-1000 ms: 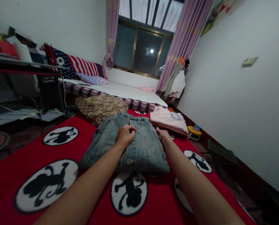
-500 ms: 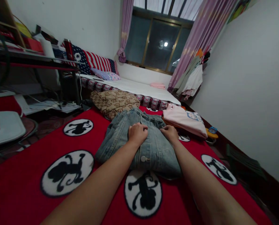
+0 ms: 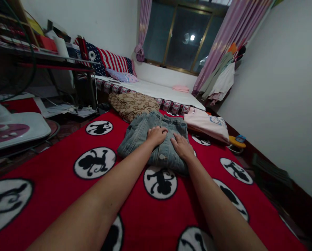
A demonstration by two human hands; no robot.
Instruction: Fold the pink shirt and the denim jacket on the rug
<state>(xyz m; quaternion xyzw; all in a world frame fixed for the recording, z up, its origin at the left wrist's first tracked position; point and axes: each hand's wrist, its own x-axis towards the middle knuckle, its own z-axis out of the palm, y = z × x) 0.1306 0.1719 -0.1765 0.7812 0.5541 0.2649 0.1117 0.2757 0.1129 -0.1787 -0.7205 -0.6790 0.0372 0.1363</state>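
Note:
A folded light-blue denim jacket (image 3: pixel 139 134) lies on a red blanket (image 3: pixel 67 184) printed with black-and-white round figures. My left hand (image 3: pixel 156 135) rests on top of the jacket with its fingers curled under, knuckles down. Just to its right, my right hand (image 3: pixel 181 146) lies flat on the denim, fingers stretched forward. A metal button shows between the two wrists. Neither hand holds anything.
A folded pink garment (image 3: pixel 207 123) lies right of the jacket, a brown patterned cushion (image 3: pixel 133 104) behind it. A low bed (image 3: pixel 158 92) with a flag-print pillow runs under the window. Cluttered shelves (image 3: pixel 41 59) and a white fan base (image 3: pixel 12 129) stand at the left. A yellow toy (image 3: pixel 237 141) sits by the right wall.
The view has pulled back and tipped down, so the jacket looks farther away. My right hand slid from the jacket's right edge onto its top. My left hand stays curled on the denim.

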